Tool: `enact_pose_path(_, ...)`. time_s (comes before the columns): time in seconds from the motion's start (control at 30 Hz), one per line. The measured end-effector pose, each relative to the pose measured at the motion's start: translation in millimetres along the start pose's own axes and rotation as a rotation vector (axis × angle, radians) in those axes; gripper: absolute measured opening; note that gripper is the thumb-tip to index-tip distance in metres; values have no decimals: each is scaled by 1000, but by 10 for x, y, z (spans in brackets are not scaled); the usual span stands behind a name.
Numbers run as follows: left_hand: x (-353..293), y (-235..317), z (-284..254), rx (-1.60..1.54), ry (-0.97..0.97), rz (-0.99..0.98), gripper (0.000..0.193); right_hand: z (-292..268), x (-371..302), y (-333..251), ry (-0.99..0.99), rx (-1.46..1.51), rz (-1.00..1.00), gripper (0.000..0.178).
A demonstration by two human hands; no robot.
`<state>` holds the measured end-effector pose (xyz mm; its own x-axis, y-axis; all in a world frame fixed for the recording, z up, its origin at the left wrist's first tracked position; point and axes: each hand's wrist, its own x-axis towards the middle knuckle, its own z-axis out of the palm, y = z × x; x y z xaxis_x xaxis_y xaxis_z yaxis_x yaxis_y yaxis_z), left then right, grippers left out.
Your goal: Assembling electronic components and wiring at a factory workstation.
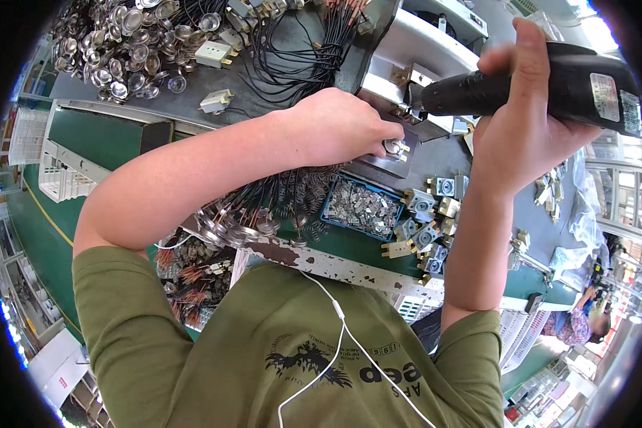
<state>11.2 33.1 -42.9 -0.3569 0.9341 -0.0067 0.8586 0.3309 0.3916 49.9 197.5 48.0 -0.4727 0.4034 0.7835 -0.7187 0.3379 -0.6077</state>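
Note:
My right hand is wrapped round a black power screwdriver, which lies nearly level with its tip pointing left. That tip is at a small metal and cream-coloured part by the grey machine housing; whether it touches cannot be told. My left hand reaches across the bench, fingers closed on a small round metal part with terminals. The part sits at a flat metal block, and my fingers partly hide it. Just below is a blue tray full of small metal pieces.
Many round metal caps are heaped at the far left. Bundled black wires lie behind my left hand. Several cream and silver thermostat-like parts cluster near the bench's front edge. Another person is at the far right.

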Motion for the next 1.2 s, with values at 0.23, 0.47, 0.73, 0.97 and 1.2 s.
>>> enact_pose_path(0.23, -1, -33, 3, 42, 14, 12, 37, 81, 279, -201, -350, 148, 309, 58)
enact_pose_path(0.47, -12, -16, 17, 20, 54, -9, 37, 114, 29, -121, -133, -39, 152, 46)
enact_pose_path(0.73, 18, -8, 11, 11, 22, -35, 34, -87, -143, -312, -73, -75, 128, 17)
enact_pose_path(0.97, 35, 56, -107, 47, -77, -83, 36, -163, -303, -230, -17, -167, 253, 21)
enact_pose_path(1.2, 39, 78, -113, 31, -91, -87, 35, -216, -347, -166, -34, -153, 259, 19)
